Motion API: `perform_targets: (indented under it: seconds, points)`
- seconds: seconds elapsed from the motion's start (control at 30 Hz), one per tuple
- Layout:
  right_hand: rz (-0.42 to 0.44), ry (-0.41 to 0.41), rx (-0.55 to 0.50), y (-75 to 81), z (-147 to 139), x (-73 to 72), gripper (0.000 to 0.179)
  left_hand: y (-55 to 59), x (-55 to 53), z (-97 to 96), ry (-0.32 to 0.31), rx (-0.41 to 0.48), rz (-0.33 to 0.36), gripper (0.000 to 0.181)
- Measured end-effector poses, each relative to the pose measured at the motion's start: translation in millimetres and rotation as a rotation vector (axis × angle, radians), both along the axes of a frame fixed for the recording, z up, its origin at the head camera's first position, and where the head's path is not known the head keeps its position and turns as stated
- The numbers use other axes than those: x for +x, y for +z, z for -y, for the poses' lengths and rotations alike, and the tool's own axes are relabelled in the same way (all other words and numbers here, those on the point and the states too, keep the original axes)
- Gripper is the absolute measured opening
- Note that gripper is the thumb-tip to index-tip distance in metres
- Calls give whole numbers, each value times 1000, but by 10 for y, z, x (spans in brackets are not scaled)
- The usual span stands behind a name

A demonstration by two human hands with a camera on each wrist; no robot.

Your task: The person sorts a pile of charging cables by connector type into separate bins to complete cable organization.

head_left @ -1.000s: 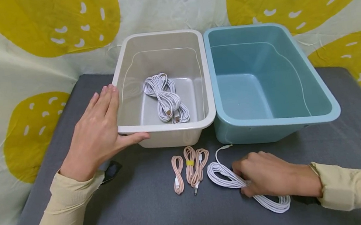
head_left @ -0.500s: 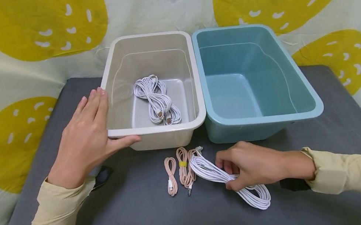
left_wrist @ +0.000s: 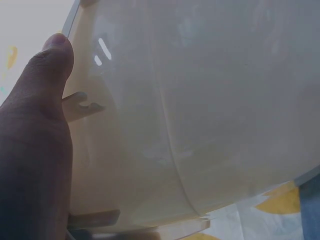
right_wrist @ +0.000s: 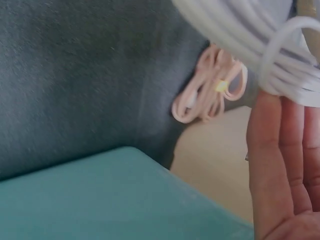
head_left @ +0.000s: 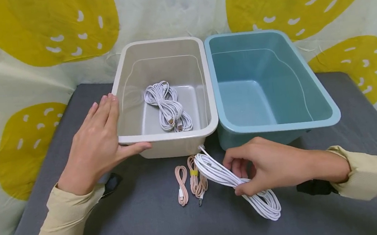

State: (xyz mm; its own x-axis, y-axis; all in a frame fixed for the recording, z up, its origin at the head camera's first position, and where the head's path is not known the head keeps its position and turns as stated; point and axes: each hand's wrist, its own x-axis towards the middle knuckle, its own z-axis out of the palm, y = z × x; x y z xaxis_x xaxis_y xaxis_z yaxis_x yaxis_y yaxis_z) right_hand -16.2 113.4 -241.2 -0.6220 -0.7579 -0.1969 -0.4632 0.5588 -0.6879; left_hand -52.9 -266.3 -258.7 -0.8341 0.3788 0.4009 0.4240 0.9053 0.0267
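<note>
In the head view my right hand [head_left: 267, 164] pinches a coiled white charging cable [head_left: 217, 172] around its middle, in front of the blue bin. One plug end of the cable sticks out toward the beige bin [head_left: 163, 137]. The right wrist view shows the white loops [right_wrist: 285, 65] at my fingertips. My left hand [head_left: 94, 145] rests on the beige bin's near left corner, fingers straight along the side and thumb along the front rim. Inside that bin lie white coiled cables [head_left: 168, 106]. Pink coiled cables [head_left: 182, 186] lie on the table, partly covered by the held cable.
A blue bin [head_left: 277, 127] stands against the beige bin's right side. Both stand on a grey cloth-covered table [head_left: 145, 231]. Behind and to the left hangs a white curtain [head_left: 169, 11] with yellow fruit prints.
My right hand has lifted the white cable and brought it left, over part of the pink cables. My left hand stays on the beige bin's corner. The head view has shifted slightly.
</note>
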Motion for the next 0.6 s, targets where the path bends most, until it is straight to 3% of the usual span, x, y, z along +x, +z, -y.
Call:
perform_targets:
  seconds: [0.17,0.37,0.6]
  points:
    - [39,-8,-48,123,2,-36,26,-26,-10,2,-14,8,-25,134]
    - [154,-32,-100,238,-8,-80,31,-33,-10,2,-17,6,-35,130]
    - [225,14,-174,310,-6,-113,30,-20,1,5,-4,-9,-27,132]
